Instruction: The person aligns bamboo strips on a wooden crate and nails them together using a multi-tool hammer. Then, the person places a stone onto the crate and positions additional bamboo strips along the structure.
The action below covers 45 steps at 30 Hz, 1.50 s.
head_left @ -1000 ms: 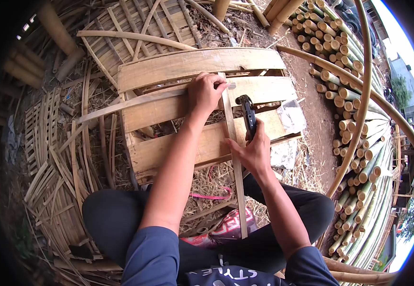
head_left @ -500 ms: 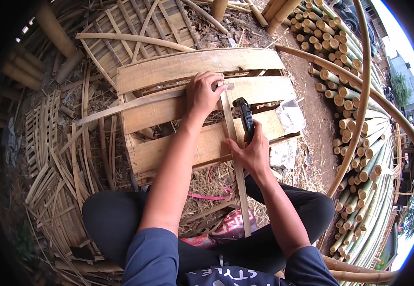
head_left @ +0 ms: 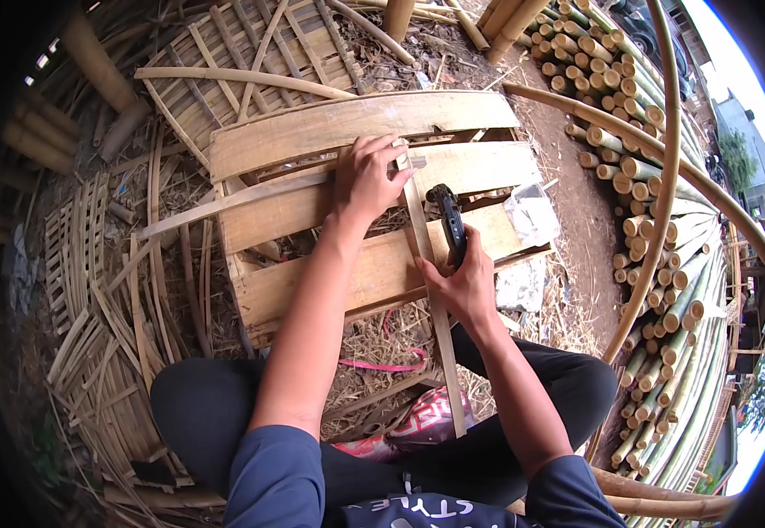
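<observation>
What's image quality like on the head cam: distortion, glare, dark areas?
Head view: strong fisheye, top plank looks bowed; black corners; sky blown out, upper right; posts upper left dim; left hand and right hand well lit.

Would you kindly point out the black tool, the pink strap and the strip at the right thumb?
Black tool (head_left: 451, 227), head view, mid-body.
Pink strap (head_left: 382, 366), head view, middle.
Strip (head_left: 441, 339), head view, lower half.

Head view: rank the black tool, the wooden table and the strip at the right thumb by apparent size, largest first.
1. Wooden table
2. Wooden strip
3. Black tool, partly hidden by the hand holding it
</observation>
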Each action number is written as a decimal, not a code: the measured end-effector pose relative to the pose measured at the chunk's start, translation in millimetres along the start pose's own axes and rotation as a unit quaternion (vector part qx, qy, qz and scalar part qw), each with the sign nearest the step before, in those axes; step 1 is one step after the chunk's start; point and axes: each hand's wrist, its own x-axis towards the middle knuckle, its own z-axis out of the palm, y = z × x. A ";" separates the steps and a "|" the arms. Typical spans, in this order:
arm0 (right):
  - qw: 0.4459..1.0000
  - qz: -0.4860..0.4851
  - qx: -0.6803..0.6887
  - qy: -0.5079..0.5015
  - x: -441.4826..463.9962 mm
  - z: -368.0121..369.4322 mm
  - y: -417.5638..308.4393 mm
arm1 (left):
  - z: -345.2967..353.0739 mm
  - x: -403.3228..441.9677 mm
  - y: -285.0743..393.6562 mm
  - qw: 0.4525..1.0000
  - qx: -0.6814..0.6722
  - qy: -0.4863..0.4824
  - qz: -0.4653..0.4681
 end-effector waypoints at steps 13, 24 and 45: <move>0.998 0.038 -0.004 -0.049 1.0 -2.8 -5.8 | -17.7 -4.3 7.6 0.991 0.108 -0.076 0.013; 0.998 0.038 0.002 -0.059 3.1 -3.3 -1.7 | -6.0 -8.1 1.8 0.986 0.151 -0.073 0.000; 0.994 -0.098 -0.057 0.004 52.6 -30.6 -24.4 | -13.5 -7.3 10.8 0.978 0.166 -0.120 -0.033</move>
